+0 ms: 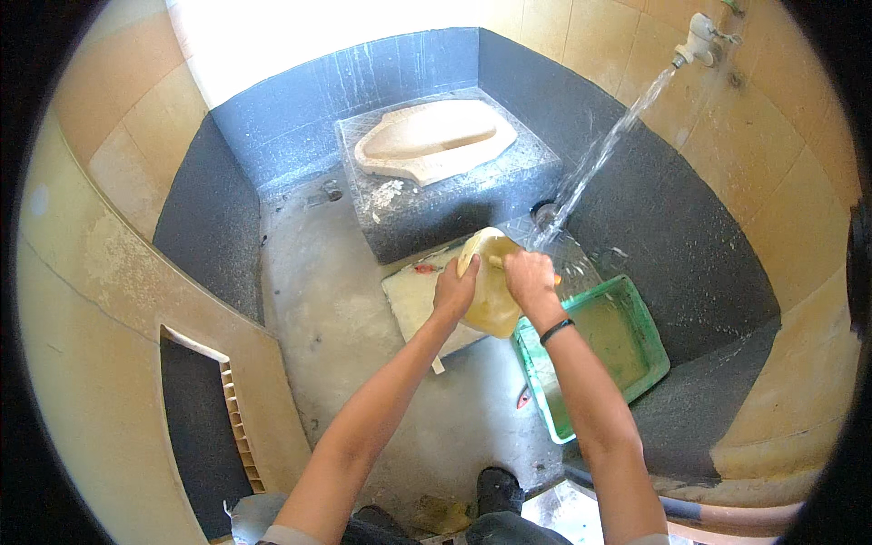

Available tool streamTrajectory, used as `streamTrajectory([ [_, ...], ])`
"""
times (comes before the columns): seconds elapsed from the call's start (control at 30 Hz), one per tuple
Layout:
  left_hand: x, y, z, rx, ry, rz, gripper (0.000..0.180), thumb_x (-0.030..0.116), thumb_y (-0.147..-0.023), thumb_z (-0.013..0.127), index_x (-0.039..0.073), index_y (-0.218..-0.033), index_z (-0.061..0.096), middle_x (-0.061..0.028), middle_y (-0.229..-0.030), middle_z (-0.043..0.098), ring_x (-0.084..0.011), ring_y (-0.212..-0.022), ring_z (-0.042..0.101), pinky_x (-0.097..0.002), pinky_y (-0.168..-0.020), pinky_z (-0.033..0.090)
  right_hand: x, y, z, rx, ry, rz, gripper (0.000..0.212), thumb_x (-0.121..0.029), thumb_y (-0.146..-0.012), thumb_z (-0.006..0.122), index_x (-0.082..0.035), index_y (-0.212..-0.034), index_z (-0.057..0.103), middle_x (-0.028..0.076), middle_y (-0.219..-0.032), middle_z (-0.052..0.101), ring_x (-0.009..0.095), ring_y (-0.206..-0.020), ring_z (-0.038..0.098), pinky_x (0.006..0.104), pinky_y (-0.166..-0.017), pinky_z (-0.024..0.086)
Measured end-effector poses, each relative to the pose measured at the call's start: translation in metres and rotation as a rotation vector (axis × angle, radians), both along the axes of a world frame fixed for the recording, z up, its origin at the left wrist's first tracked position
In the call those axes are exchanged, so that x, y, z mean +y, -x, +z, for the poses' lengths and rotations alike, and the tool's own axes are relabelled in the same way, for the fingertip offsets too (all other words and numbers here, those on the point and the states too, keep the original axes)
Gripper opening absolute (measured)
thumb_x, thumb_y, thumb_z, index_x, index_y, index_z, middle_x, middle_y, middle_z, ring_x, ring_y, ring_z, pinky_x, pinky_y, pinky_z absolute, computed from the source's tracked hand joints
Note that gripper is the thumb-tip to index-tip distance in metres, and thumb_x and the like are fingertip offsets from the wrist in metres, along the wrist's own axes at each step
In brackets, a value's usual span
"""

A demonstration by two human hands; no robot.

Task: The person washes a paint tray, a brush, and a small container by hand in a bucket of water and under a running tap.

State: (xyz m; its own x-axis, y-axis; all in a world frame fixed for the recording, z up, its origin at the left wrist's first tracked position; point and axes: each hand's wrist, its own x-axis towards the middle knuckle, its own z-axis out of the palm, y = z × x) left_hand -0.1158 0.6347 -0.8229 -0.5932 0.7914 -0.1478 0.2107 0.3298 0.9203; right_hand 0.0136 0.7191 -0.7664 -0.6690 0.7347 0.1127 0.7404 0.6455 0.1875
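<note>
My left hand point(455, 289) grips the rim of a yellow bowl-like plastic vessel point(492, 307), tilted with its hollow toward my right hand. The fingers of my right hand point(532, 280) are closed in a fist over the vessel's right side. From that fist a small orange end point(557, 280) sticks out, and a pale piece shows on its other side; the kind of tool cannot be made out. Below the vessel lies a pale flat board point(411, 307) with a small red thing point(425, 269) on it. A green rectangular tub point(656, 347) of cloudy liquid stands beside my right forearm.
Water pours from a wall tap point(698, 44) at the upper right, landing behind my right hand near a drain pipe point(545, 216). A squat toilet pan point(436, 138) sits on a raised dark step point(427, 218). Walls close in on both sides; the grey floor point(313, 300) looks wet.
</note>
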Motion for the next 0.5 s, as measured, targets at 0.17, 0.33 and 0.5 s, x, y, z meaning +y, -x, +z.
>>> streamTrajectory([
  [0.17,0.009,0.01,-0.017,0.052,0.006,0.228,0.077,0.065,-0.094,0.055,0.001,-0.136,0.057,-0.0279,-0.128,0.064,-0.0433,-0.123,0.06,-0.0508,-0.104,0.045,-0.022,0.0,-0.004,0.022,0.1,-0.012,0.017,-0.02,-0.087,0.066,-0.008,-0.089,0.078,0.016,-0.096,0.076,0.031,-0.087,0.076,0.0432,-0.076,0.061],
  [0.33,0.011,0.01,-0.02,-0.068,-0.03,0.365,0.075,0.066,-0.092,0.056,0.004,-0.134,0.058,-0.027,-0.13,0.063,-0.0425,-0.126,0.057,-0.055,-0.104,0.043,-0.018,-0.012,-0.02,0.177,0.491,-0.012,0.025,-0.022,-0.084,0.069,-0.002,-0.097,0.076,0.025,-0.091,0.074,0.039,-0.083,0.074,0.0437,-0.081,0.059],
  [0.5,0.009,-0.004,-0.022,0.017,0.132,0.322,0.085,0.072,-0.088,0.058,0.005,-0.14,0.052,-0.0273,-0.134,0.06,-0.0423,-0.128,0.056,-0.0531,-0.106,0.043,-0.021,-0.008,0.011,0.232,0.828,0.013,0.019,-0.019,-0.084,0.069,-0.003,-0.093,0.075,0.017,-0.078,0.074,0.028,-0.066,0.073,0.0386,-0.063,0.058],
])
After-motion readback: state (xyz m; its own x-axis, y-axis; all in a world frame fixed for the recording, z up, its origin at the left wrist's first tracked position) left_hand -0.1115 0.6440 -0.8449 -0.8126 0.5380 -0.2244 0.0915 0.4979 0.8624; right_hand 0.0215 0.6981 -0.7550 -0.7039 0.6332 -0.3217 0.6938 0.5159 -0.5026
